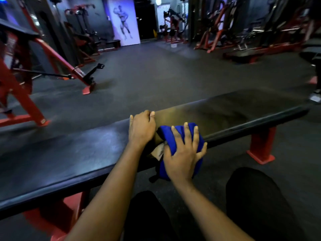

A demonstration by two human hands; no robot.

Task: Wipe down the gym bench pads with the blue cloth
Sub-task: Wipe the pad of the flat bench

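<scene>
The blue cloth (165,134) is bunched on the near edge of the black padded tabletop (86,153) and partly draped over its side. It is pressed down by the right grip (184,153), fingers spread and almost straight, not curled round it. The left grip (142,129) is laid flat just beside the cloth, its fingers relaxed and nothing held, fingertips at the far edge.

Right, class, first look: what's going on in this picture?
A person is wiping a gym bench. The right hand presses a blue cloth with spread fingers against the near edge of the black pad, about mid-bench, and part of the cloth hangs over that edge. The left hand rests on the pad just beside the cloth.
</scene>
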